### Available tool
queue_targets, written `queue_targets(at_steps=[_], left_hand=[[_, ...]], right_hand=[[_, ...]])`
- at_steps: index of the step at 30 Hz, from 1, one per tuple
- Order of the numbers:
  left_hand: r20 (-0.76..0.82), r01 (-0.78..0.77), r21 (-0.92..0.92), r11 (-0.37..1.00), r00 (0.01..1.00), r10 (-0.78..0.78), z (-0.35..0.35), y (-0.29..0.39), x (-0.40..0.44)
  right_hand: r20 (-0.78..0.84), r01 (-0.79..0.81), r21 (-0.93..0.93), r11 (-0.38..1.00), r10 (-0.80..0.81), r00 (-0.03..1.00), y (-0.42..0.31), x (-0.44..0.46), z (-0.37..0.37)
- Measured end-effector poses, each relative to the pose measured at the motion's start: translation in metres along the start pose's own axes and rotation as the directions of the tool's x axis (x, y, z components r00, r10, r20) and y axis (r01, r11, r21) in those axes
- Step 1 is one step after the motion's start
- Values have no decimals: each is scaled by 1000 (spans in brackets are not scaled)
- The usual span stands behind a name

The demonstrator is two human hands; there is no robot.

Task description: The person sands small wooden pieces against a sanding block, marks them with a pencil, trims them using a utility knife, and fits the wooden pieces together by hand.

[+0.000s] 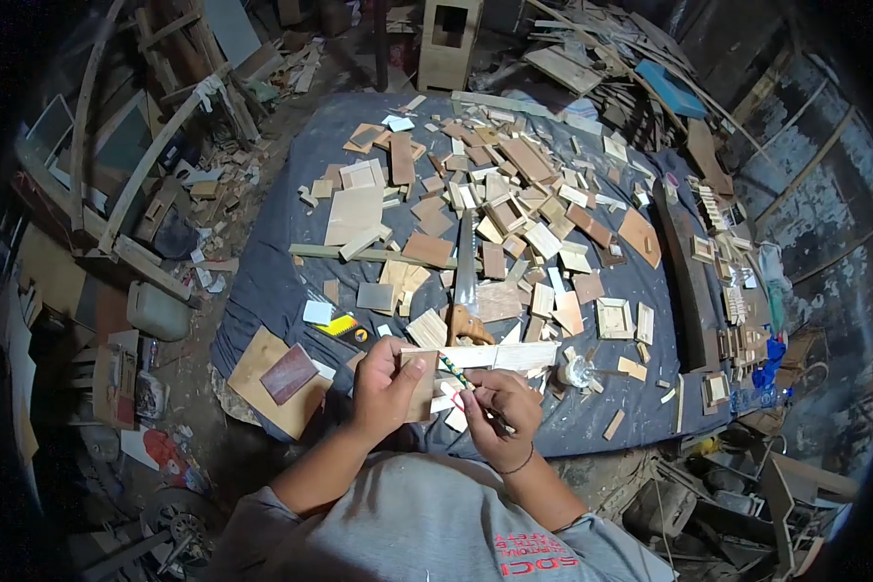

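Note:
My left hand (382, 388) grips a small brown wooden board (419, 390), its thumb on the front face. A pale wooden strip (524, 356) runs rightward from behind the board's top end; whether the fingers also hold the strip is hidden. In my right hand (503, 411) is a patterned green pencil (451, 369), its upper end near the board's right edge and the strip. Just beyond the strip lies a handsaw (467, 267) with a brown wooden handle. A yellow-and-black tool handle (338, 327) rests left of it.
Many wooden offcuts and small frames (614, 317) cover the dark cloth (267, 262) on the table. A clear jar (577, 372) stands right of my hands. A long dark beam (684, 281) lies along the right side. Scrap wood (592, 68) is piled behind the table.

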State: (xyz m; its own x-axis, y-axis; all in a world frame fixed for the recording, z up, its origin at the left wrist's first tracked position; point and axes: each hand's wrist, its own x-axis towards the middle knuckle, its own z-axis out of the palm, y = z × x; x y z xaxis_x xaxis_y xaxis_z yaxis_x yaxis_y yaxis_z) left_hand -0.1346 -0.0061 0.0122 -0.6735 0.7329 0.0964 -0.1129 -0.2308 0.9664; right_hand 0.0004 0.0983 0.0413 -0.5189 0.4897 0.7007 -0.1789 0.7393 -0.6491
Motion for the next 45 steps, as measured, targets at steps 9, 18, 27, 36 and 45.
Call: queue_targets(at_steps=[9, 18, 27, 36, 45], left_hand=[[62, 10, 2, 1000, 998, -10, -1, 0, 12], [13, 53, -94, 994, 999, -52, -7, 0, 19], [31, 74, -76, 994, 997, -72, 3, 1, 12], [59, 88, -105, 991, 995, -82, 13, -4, 1], [83, 81, -115, 990, 994, -72, 20, -4, -7]], right_hand=[[8, 34, -48, 998, -33, 999, 0, -1, 0], [418, -70, 92, 993, 25, 908, -11, 5, -30], [36, -13, -3, 1000, 13, 999, -13, 9, -32], [40, -12, -37, 999, 13, 999, -15, 2, -32], [14, 6, -49, 999, -5, 1000, -16, -6, -34]])
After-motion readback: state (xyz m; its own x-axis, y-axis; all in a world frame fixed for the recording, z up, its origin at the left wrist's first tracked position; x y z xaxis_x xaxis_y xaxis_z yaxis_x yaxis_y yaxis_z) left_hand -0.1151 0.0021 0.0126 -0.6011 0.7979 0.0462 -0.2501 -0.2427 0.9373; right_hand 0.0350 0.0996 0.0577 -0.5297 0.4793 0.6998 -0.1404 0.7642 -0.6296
